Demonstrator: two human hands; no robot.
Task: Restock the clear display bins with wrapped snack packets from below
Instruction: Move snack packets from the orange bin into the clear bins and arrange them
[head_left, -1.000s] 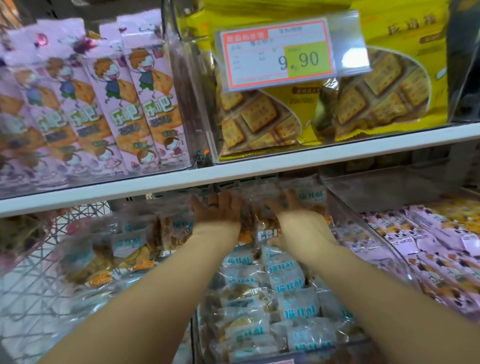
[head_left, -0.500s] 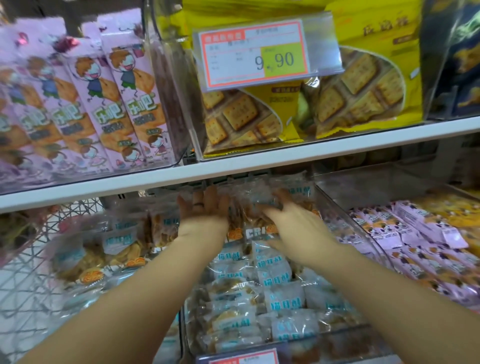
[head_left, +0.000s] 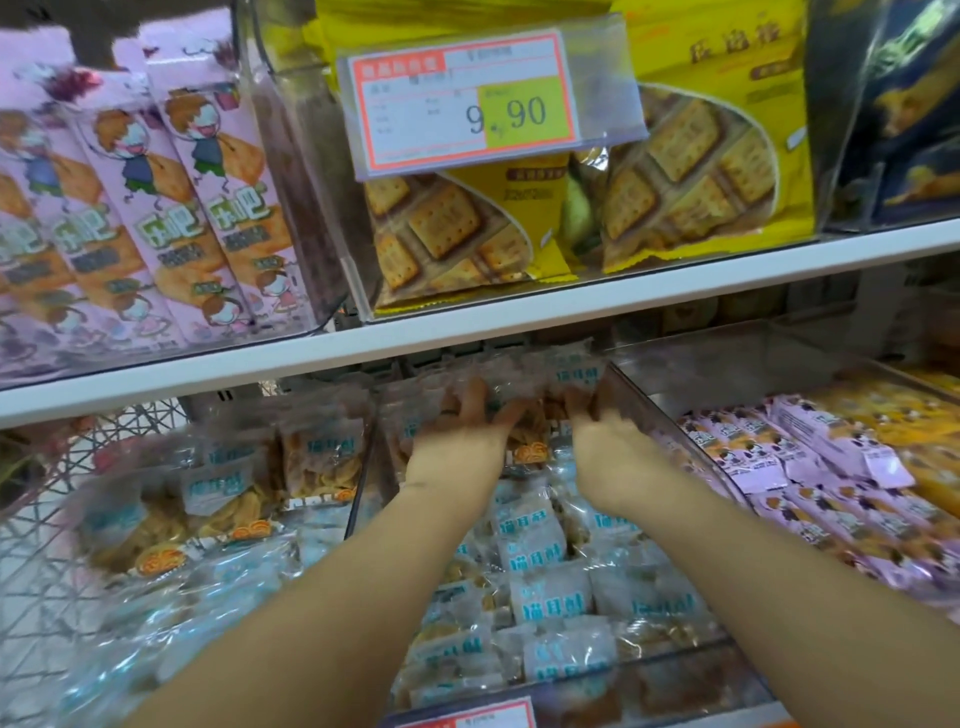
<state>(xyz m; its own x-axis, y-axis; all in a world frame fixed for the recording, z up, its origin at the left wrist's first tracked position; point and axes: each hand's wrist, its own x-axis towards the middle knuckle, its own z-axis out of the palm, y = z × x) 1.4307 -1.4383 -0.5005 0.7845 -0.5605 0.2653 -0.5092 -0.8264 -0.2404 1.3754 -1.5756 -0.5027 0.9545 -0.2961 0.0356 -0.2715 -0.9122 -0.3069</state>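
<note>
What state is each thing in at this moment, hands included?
centre bin, nearly full.
blue-label packets, wrapped, piled loosely.
left hand, fingers spread flat on the back packets.
right hand, fingers buried among the back packets; grip unclear.
pink packets, lying flat.
price tag, tilted, reads 9.90.

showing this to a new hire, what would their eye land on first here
Likely the orange-framed price tag reading 9.90, on the upper shelf in front of yellow cracker bags. Next, the left hand and right hand reaching side by side into the blue-lettered snack packets at the back of the clear bin below; motion blur hides their grip.
</note>
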